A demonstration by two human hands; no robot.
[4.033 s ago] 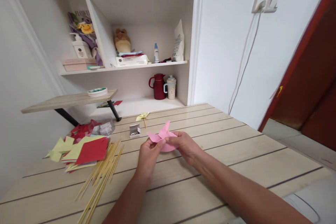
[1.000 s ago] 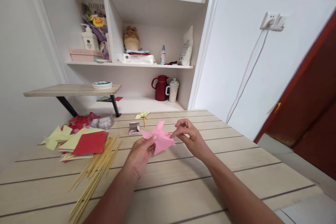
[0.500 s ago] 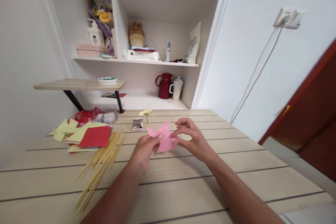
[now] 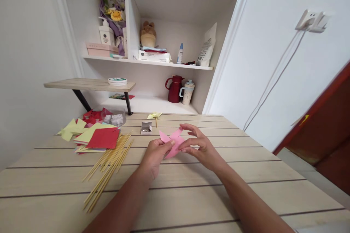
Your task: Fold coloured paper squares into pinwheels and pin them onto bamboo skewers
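Observation:
A pink paper pinwheel, cut and folded into pointed blades, is held up just above the wooden table between both hands. My left hand is closed on its left side, with the thumb pressed over the paper near the centre. At the right edge, my right hand grips a blade between thumb and fingers, and its index finger reaches up by the top point. Part of the paper is hidden behind these fingers. Beyond the hands stand a small open box of metal pieces and a finished yellow pinwheel on a stick.
Thin wooden sticks lie left of my left forearm. Beside them are stacked red and yellow paper sheets, yellow cut paper and a clear container. A small raised shelf stands at the back left.
My right fingers have moved in over the pinwheel's right blade, covering more of it, and the pinwheel has tilted. The view has shifted slightly, so the surroundings sit further right.

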